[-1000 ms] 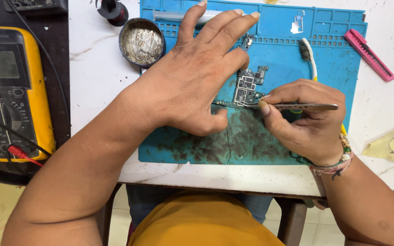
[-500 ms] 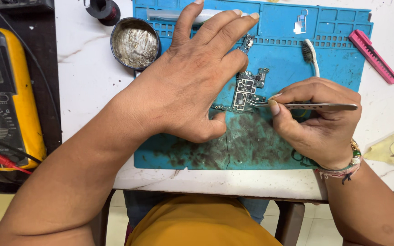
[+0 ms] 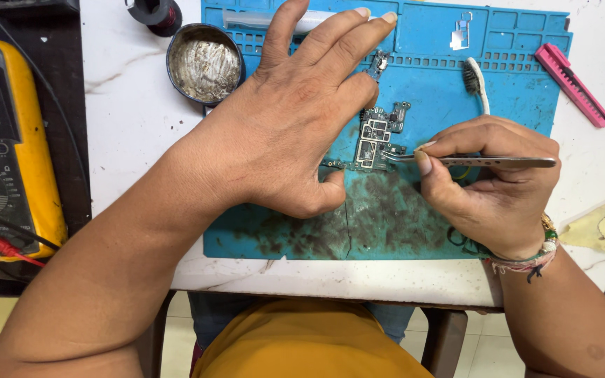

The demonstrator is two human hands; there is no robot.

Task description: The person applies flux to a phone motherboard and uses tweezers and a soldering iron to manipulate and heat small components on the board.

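Observation:
A small dark circuit board [image 3: 376, 136] lies on a blue work mat [image 3: 512, 84], which is smeared black near its front. My left hand [image 3: 302, 119] lies flat over the board's left part, fingers spread toward the mat's far edge and thumb pressed near the board's lower corner. My right hand [image 3: 488, 185] pinches metal tweezers [image 3: 477, 161], held level, with their tips touching the board's lower right edge. Most of the board's left side is hidden under my left hand.
A round tin of grey paste [image 3: 206, 64] stands at the mat's far left corner, a dark spool [image 3: 155, 12] behind it. A yellow multimeter [image 3: 15, 147] with red and black leads sits at left. A white-handled brush [image 3: 476, 84] and pink tool [image 3: 573, 84] lie at right.
Both hands keep their hold and places on the board. The tweezers' tips stay at the board's right edge; only the view has shifted slightly.

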